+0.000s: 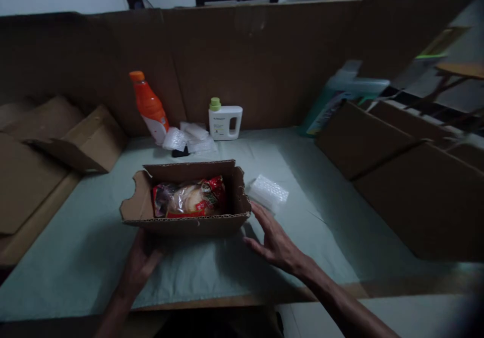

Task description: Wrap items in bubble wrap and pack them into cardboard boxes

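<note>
A small open cardboard box point(231, 217) sits in the middle of the pale green table top point(321, 186), with a red and clear snack packet point(189, 199) lying inside it. My left hand point(141, 257) rests against the box's near left corner, fingers partly under its front wall. My right hand point(273, 239) lies flat on the table just right of the box, fingers spread, close to the box's right wall. A piece of bubble wrap point(269, 191) lies just beyond my right hand's fingertips.
An orange bottle point(149, 106), a white jug with a green cap point(225, 120) and more bubble wrap point(189, 138) stand at the back. Flat cardboard pieces point(45, 151) lie on the left, cardboard boxes point(408, 186) on the right. A cardboard wall point(264, 60) closes the back.
</note>
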The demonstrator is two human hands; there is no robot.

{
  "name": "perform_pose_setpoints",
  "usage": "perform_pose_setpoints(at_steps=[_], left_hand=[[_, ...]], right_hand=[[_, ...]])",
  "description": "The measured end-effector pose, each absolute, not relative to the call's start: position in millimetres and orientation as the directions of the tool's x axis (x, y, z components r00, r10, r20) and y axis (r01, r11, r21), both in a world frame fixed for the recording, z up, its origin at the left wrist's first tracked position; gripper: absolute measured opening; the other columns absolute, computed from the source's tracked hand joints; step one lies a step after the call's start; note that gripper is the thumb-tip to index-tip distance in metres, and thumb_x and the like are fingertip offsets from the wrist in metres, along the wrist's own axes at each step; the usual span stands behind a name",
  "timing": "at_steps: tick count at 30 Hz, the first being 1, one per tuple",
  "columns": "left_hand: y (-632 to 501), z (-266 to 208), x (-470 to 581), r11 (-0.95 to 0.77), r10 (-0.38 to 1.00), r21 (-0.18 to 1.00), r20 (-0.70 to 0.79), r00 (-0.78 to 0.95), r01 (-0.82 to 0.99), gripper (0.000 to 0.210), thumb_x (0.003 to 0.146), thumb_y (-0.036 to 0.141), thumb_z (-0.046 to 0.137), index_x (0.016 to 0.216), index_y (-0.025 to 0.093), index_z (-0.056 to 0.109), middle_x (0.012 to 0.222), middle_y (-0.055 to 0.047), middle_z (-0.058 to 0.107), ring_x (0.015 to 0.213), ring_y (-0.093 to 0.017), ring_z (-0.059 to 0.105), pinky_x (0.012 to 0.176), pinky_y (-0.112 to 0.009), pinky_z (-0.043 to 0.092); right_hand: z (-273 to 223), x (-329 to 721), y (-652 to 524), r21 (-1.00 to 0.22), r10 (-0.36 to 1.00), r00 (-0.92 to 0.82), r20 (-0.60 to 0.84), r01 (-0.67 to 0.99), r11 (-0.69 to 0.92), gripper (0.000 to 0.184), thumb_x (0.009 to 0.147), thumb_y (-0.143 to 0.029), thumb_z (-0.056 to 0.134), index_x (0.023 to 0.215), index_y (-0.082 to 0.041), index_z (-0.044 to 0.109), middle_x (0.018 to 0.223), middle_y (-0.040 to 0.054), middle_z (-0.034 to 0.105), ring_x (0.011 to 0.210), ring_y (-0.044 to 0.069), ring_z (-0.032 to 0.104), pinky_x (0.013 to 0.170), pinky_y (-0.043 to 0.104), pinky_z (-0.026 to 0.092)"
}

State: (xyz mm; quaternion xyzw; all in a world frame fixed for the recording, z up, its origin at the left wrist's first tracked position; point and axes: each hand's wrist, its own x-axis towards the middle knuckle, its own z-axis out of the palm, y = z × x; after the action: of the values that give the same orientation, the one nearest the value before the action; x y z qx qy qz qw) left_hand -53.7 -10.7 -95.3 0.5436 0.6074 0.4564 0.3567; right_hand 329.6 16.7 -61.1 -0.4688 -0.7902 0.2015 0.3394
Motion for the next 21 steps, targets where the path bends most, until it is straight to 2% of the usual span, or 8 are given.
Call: perform_pose_setpoints(at_steps=[2,7,10,12,14,16,19,21], left_hand=[[-4.9,-93.1,-40.9,0.012,0.986,0.944,0.043,-0.160,0.330,0.071,0.077,0.043,0.070,0.140,0.018,0.048,0.136,-0.014,0.062,0.134,-0.033,0.053,0.117,-0.047,0.038],[44.8,-83.6,-18.3,-0.007,0.972,0.944,0.084,-0.219,0.329,0.062,0.080,0.039,0.064,0.135,0.016,0.047,0.125,-0.013,0.066,0.121,-0.028,0.063,0.107,-0.042,0.047],[83.6,-78.9,-13.9,-0.009,0.962,0.944,0.098,-0.256,0.329,0.060,0.080,0.037,0.063,0.134,0.014,0.047,0.125,-0.014,0.065,0.121,-0.028,0.062,0.108,-0.042,0.046],[97.9,-80.6,-15.4,-0.020,0.960,0.950,0.105,-0.258,0.310,0.064,0.080,0.035,0.062,0.138,0.014,0.045,0.132,-0.014,0.062,0.127,-0.028,0.059,0.113,-0.042,0.042],[95.6,-87.6,-21.5,-0.037,0.968,0.958,0.104,-0.227,0.284,0.070,0.082,0.035,0.063,0.145,0.016,0.040,0.142,-0.015,0.057,0.135,-0.027,0.053,0.117,-0.041,0.037],[76.4,-97.9,-31.4,-0.006,0.971,0.963,0.070,-0.227,0.271,0.075,0.083,0.038,0.064,0.150,0.018,0.036,0.150,-0.015,0.051,0.139,-0.027,0.049,0.119,-0.042,0.035],[31.0,-110.9,-42.7,0.117,0.956,0.933,-0.014,-0.292,0.340,0.068,0.084,0.043,0.064,0.144,0.019,0.046,0.147,-0.016,0.054,0.137,-0.031,0.052,0.118,-0.049,0.036],[3.2,-112.6,-40.5,0.132,0.956,0.899,-0.004,-0.293,0.418,0.056,0.084,0.045,0.062,0.134,0.019,0.057,0.143,-0.015,0.057,0.134,-0.033,0.054,0.117,-0.052,0.037]], right_hand=[[-74.6,310.9,23.5,-0.631,0.849,-0.397,0.348,0.571,0.525,0.075,0.091,-0.043,0.065,0.156,-0.025,0.033,0.153,0.0160,0.047,0.138,0.033,0.049,0.109,0.053,0.049],[-84.6,272.8,77.8,-0.724,0.898,-0.307,0.314,0.535,0.436,0.050,0.094,-0.035,0.058,0.140,-0.018,0.049,0.128,0.0168,0.065,0.112,0.030,0.065,0.091,0.046,0.058],[-73.7,261.9,111.6,-0.722,0.913,-0.290,0.287,0.561,0.405,0.046,0.092,-0.031,0.059,0.135,-0.018,0.052,0.124,0.0154,0.067,0.112,0.029,0.065,0.094,0.047,0.056],[-65.3,268.4,119.5,-0.654,0.901,-0.284,0.329,0.619,0.434,0.048,0.091,-0.030,0.059,0.138,-0.019,0.050,0.134,0.0169,0.062,0.123,0.031,0.059,0.102,0.051,0.051],[-58.5,288.7,112.6,-0.528,0.874,-0.297,0.385,0.706,0.472,0.050,0.091,-0.027,0.059,0.140,-0.021,0.050,0.147,0.0176,0.053,0.134,0.032,0.051,0.108,0.055,0.046],[-54.3,319.2,95.8,-0.384,0.868,-0.329,0.372,0.796,0.467,0.057,0.087,-0.016,0.056,0.143,-0.022,0.050,0.154,0.0158,0.047,0.138,0.032,0.047,0.110,0.056,0.044],[-54.1,364.9,72.4,-0.183,0.918,-0.302,0.258,0.918,0.353,0.080,0.073,0.001,0.047,0.149,-0.022,0.047,0.156,0.0140,0.046,0.141,0.033,0.044,0.106,0.055,0.046],[-56.8,382.9,68.0,-0.101,0.946,-0.238,0.222,0.959,0.265,0.084,0.069,0.004,0.045,0.149,-0.023,0.050,0.156,0.0144,0.046,0.143,0.035,0.043,0.104,0.055,0.047]])
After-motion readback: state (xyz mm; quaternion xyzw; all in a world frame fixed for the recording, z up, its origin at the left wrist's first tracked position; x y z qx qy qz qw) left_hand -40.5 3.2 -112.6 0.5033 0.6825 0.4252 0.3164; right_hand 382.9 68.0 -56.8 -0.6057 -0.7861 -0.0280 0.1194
